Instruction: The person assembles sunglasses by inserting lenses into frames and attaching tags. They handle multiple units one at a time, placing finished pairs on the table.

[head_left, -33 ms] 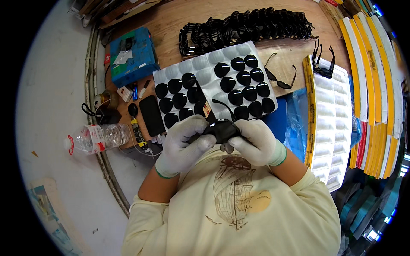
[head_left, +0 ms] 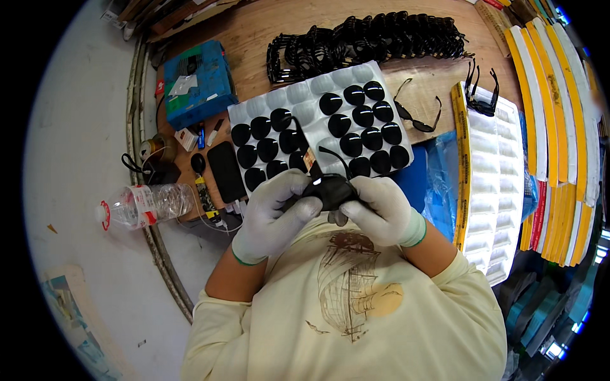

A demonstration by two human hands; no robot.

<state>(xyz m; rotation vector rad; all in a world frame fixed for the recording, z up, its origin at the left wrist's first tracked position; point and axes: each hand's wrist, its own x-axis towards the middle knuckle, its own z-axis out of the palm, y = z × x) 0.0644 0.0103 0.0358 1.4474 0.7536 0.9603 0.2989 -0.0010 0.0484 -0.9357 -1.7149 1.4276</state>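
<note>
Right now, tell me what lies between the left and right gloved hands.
In the head view, black sunglasses lie between the left hand and the right hand, held by both.

Lens tray on worktop; phone left, frame pile behind, loose sunglasses right, held sunglasses in front

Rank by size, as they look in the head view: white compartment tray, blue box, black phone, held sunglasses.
White compartment tray
Blue box
Unsure: black phone and held sunglasses look similar; the sunglasses seem nearer the camera.
</note>
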